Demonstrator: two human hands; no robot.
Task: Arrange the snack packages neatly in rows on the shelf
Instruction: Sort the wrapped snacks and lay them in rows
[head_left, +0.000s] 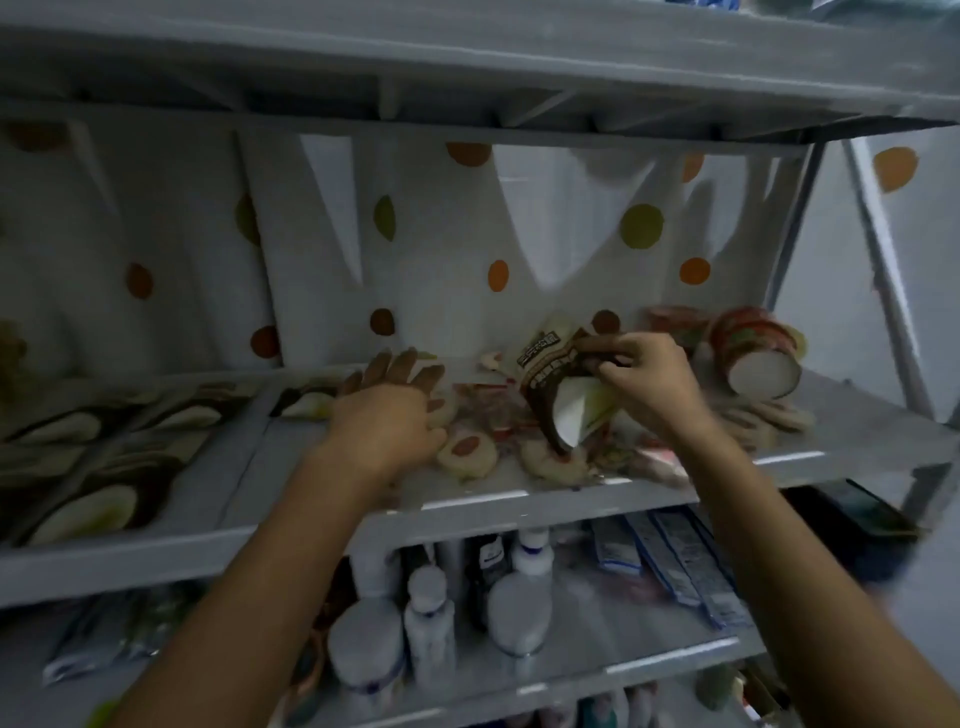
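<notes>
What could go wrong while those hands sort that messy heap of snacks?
The loose packets lie close to the shelf edge; a sweep by the left hand might push some off. The right hand only pinches the brown pouch by one edge, so it may slip. The tub on its side nearby could roll if bumped.

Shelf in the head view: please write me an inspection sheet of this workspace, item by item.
Surface: grey shelf, dim light, picture blurred.
Job's things: packs in rows at left; loose pile at centre; brown pouch held above the pile.
Clutter: cups lying on their sides at right.
Grips: left hand has straight fingers, over the pile; right hand pinches the pouch.
Cables: nothing seen.
Surroundings: dotted curtain behind; bottles on the level below.
</notes>
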